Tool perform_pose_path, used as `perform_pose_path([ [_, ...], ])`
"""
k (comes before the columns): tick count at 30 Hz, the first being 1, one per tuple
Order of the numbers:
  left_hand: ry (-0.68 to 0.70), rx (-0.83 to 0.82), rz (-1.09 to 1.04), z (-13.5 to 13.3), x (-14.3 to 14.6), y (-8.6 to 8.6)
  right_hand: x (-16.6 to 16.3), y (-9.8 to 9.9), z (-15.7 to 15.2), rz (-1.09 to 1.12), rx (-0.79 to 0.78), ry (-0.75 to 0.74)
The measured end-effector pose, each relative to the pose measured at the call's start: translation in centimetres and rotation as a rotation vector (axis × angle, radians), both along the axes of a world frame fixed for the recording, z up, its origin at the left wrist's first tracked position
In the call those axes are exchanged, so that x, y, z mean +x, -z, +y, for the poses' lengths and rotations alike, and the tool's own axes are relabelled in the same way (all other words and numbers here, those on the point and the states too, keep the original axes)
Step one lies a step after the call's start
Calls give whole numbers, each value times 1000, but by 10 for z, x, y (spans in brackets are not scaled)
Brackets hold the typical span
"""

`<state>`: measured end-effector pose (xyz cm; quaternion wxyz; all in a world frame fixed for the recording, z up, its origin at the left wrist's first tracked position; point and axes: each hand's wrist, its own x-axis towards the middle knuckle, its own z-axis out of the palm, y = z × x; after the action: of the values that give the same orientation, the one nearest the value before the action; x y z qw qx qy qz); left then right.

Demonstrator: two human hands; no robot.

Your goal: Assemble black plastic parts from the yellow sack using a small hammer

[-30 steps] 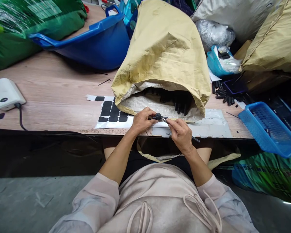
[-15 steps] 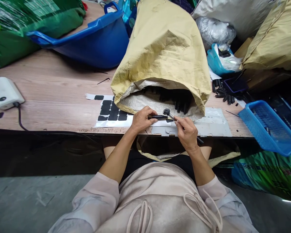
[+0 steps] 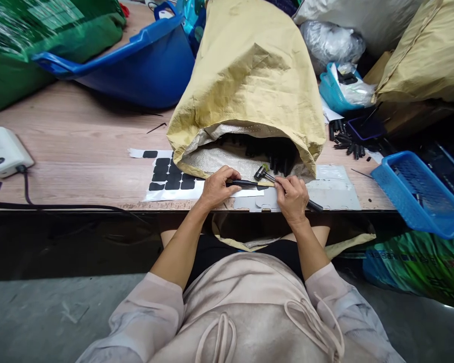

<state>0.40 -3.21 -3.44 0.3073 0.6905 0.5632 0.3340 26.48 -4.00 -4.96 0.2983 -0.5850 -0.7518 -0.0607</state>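
My left hand [image 3: 218,189] is closed, pinching a slim black tube [image 3: 245,183] that lies sideways above the table edge. A short yellowish piece [image 3: 266,184] extends from the tube's right end toward my other hand. In my right hand [image 3: 292,195] is a small hammer [image 3: 260,173], its metal head just above the tube and its black grip poking out below the hand. Whether those fingers also touch the yellowish piece I cannot tell. Right behind both hands gapes a yellow woven sack [image 3: 257,85], with many black tubes [image 3: 278,161] inside.
Left of my hands lies a white sheet with black rounded stickers [image 3: 173,177]. A blue tub [image 3: 136,70] and a white box with a cord [image 3: 5,151] stand farther left. On the right are loose black pieces [image 3: 350,143] and a blue basket [image 3: 419,196] at the edge.
The hammer head has turned and sits slightly left, and more of its grip shows. The yellowish piece at the tube's right end now shows more clearly. Both hands stay nearly in place.
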Motion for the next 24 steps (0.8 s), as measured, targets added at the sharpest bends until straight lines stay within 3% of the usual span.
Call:
perform_pose_path([
  [4,1,15,-69,-1,0,-1,0,0,0,0,-5,-11],
  [8,21,-3,-117,-21,4,-16,0,0,0,-1,-32,-7],
  [11,303,-204,-193,-47,13,-25,-2,-1,-2,-7,-30,-2],
  [13,567,-388,-203,-62,24,-17,-3,-3,-2,-10,-32,3],
  [15,722,-532,-144,-70,38,7,-3,-3,-3,-12,-37,6],
  [16,731,-586,-100,-72,45,25,-3,-4,-3,-13,-38,7],
  [21,273,-852,5,-72,73,119,-4,-3,-3,-13,-38,7],
  [24,188,-840,-9,-74,79,149,-4,-2,-3,-14,-29,13],
])
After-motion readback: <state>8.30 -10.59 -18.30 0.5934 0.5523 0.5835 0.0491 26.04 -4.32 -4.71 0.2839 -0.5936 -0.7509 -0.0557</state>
